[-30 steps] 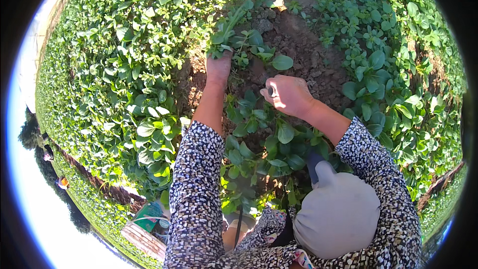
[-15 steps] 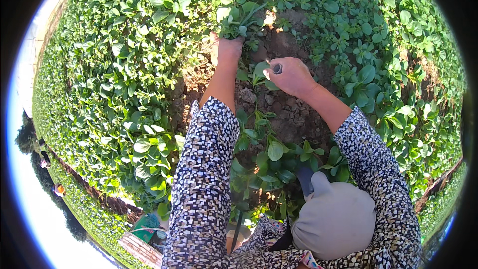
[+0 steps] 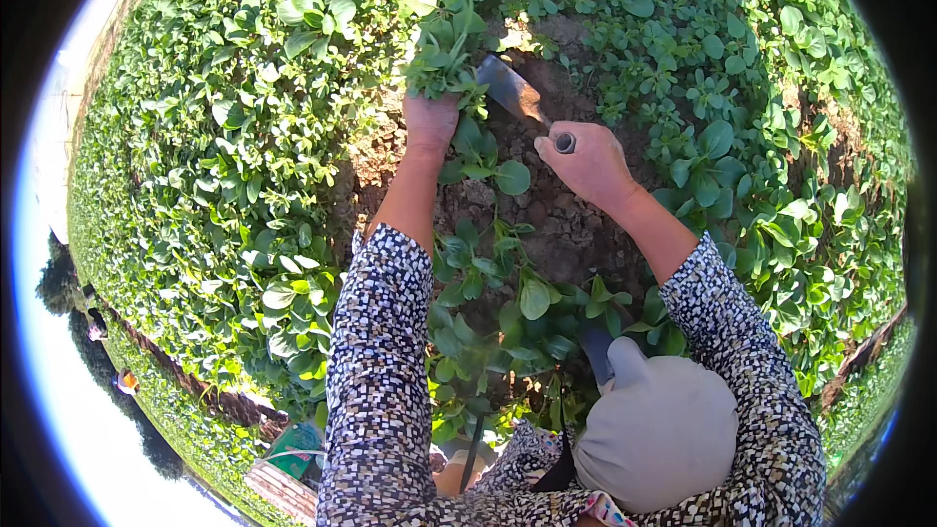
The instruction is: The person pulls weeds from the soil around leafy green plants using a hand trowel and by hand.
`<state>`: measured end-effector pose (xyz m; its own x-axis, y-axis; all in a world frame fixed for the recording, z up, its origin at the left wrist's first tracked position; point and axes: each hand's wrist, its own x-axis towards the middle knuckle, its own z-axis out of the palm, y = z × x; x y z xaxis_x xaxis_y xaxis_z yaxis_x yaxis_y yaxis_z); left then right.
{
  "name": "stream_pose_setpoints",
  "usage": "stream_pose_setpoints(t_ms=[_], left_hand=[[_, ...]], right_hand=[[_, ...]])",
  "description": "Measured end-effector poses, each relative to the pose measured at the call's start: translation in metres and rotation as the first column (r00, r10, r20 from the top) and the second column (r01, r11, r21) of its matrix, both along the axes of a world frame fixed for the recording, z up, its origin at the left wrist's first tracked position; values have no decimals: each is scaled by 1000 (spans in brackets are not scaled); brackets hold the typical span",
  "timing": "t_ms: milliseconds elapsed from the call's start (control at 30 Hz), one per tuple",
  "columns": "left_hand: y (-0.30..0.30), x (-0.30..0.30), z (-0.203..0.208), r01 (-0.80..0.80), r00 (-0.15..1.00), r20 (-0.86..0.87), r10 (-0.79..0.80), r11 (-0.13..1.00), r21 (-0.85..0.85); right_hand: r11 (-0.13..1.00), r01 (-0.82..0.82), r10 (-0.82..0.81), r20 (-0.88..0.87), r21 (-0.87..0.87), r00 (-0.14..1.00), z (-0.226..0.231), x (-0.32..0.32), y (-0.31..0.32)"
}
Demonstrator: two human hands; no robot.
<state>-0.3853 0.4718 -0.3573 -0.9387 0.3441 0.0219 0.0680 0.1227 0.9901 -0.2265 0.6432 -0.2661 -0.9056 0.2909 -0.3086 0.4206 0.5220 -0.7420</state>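
At the left edge of a patch of bare, crumbly brown soil (image 3: 576, 220), the left hand (image 3: 431, 121) grips a loose bunch of green leafy plants (image 3: 441, 60), spreading forward past its mostly hidden fingers. Over the soil, the right hand (image 3: 590, 162) is closed round a rust-stained, flat metal trowel (image 3: 511, 90), its blade slanting forward-left from those fingers, tip just beside the bunch and nearer the left hand.

Bare soil (image 3: 576, 234) leaves passage between leafy plants (image 3: 715, 140), a trowel blade (image 3: 511, 88) obstructing its upper part.
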Motion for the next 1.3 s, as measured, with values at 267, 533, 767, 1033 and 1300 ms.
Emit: stream_pose_setpoints(t_ms=[267, 533, 767, 1033, 1300], left_hand=[[25, -7, 19, -46, 985, -153, -81, 728, -684], [-83, 31, -19, -243, 866, 94, 491, 577, -780], [-84, -67, -30, -258, 955, 14, 295, 856, -448], [-63, -97, -38, -370, 902, -70, 426, 679, -634], [-92, -97, -48, -498, 855, -169, 490, 686, -530]], right_hand=[[998, -45, 45, -4, -36, 999, -14, -27, 7], [953, -280, 275, -54, -116, 960, -16, -38, -29], [924, -374, 383, -189, 86, 904, -35, -123, -84], [953, -295, 299, -78, 65, 951, -33, -109, -77], [847, -456, 522, -262, 275, 812, -46, -156, -92]])
